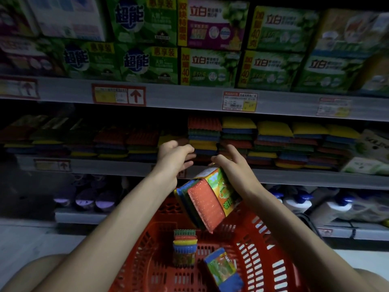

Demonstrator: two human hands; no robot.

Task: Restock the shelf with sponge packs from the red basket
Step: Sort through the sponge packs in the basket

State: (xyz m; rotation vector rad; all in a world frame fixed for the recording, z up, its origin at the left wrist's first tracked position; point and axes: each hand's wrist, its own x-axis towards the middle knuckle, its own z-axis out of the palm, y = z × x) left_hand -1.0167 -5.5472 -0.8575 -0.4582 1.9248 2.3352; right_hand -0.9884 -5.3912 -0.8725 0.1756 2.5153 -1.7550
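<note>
Grey shelf (pixel 294 175) under rows of stacked multicoloured sponge packs (pixel 271 144), side by side.

Arms extended; left hand (pixel 174 157) loose, right hand (pixel 233 167) angled.

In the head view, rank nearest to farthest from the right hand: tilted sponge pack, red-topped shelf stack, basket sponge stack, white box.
1. tilted sponge pack, against the right hand.
2. red-topped shelf stack, middle shelf, just beyond it.
3. basket sponge stack, below, standing upright.
4. white box, top shelf, far left.
</note>
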